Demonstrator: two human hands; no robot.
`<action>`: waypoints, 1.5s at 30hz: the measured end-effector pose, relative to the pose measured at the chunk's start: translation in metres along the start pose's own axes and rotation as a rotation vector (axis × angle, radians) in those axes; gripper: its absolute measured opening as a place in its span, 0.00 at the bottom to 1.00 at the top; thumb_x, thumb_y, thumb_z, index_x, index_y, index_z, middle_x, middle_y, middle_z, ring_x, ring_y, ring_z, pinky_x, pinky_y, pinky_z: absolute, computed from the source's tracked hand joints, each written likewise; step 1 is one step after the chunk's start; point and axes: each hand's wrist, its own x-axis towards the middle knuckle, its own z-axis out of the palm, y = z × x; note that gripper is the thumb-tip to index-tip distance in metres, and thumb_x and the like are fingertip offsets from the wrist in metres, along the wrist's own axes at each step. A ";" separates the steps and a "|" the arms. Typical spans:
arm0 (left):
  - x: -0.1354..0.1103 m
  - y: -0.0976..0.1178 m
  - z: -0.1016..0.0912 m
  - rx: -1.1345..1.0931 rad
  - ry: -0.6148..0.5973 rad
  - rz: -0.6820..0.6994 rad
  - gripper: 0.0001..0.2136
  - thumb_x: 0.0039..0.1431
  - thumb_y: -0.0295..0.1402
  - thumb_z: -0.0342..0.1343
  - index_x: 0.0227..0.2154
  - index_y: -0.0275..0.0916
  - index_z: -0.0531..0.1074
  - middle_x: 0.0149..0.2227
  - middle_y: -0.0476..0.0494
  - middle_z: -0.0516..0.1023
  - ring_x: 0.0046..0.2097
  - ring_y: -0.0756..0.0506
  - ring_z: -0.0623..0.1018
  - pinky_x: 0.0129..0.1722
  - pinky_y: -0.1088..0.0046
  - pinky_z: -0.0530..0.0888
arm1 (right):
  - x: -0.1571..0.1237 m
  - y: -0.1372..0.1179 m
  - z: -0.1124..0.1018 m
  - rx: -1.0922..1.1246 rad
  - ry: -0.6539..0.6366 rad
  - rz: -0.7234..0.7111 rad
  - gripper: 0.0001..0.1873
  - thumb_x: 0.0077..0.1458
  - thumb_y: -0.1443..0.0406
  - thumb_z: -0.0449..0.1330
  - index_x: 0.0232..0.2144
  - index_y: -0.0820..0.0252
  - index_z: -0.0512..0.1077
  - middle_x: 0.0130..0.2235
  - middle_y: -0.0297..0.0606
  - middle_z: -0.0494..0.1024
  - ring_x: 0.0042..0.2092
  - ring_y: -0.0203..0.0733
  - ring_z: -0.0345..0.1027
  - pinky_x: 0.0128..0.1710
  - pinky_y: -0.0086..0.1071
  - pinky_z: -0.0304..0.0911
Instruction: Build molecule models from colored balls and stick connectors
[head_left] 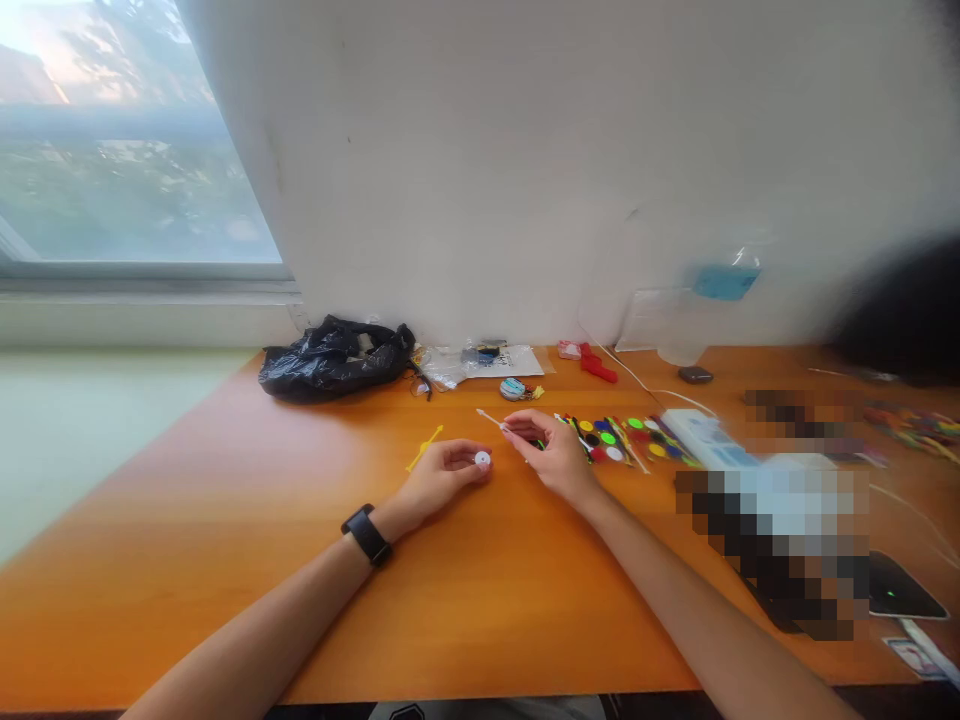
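My left hand (450, 472) pinches a small white disc (482, 459) between thumb and fingertips, just above the wooden table. A little to its right, my right hand (553, 452) is closed on a thin white stick (490, 418) with an arrow-like tip that points up and left. The disc and the stick are apart. Behind my left hand lies a yellow stick (425, 448) with a pointed end, partly hidden by the hand. Beyond my right hand, several coloured discs and sticks (611, 440) are spread out on the table, some of them covered by my fingers.
At the back left sits a black plastic bag (334, 360). Clear packets (502, 360), a small round tin (514, 389) and a red object (598, 365) lie along the wall. A white power strip (709, 438) with cables, and a dark phone-like device (906, 585), are at right.
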 end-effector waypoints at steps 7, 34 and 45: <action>-0.001 0.001 0.000 0.009 -0.013 0.009 0.20 0.56 0.48 0.69 0.43 0.36 0.81 0.45 0.38 0.84 0.47 0.39 0.81 0.54 0.58 0.75 | 0.000 -0.009 -0.002 -0.026 0.087 -0.080 0.13 0.60 0.54 0.66 0.33 0.58 0.77 0.45 0.44 0.80 0.41 0.45 0.78 0.45 0.39 0.76; 0.002 -0.002 -0.002 0.021 -0.021 -0.011 0.18 0.57 0.45 0.69 0.42 0.35 0.81 0.44 0.38 0.84 0.46 0.40 0.81 0.53 0.59 0.75 | 0.003 -0.017 -0.010 0.757 -0.113 0.472 0.13 0.55 0.59 0.69 0.40 0.56 0.73 0.27 0.26 0.60 0.25 0.31 0.49 0.27 0.29 0.47; 0.008 -0.012 -0.004 -0.036 -0.039 0.025 0.20 0.51 0.39 0.74 0.43 0.34 0.81 0.44 0.37 0.83 0.45 0.42 0.81 0.49 0.66 0.76 | 0.000 -0.015 -0.008 0.585 -0.262 0.370 0.12 0.56 0.59 0.70 0.38 0.58 0.75 0.34 0.33 0.74 0.31 0.34 0.64 0.35 0.32 0.60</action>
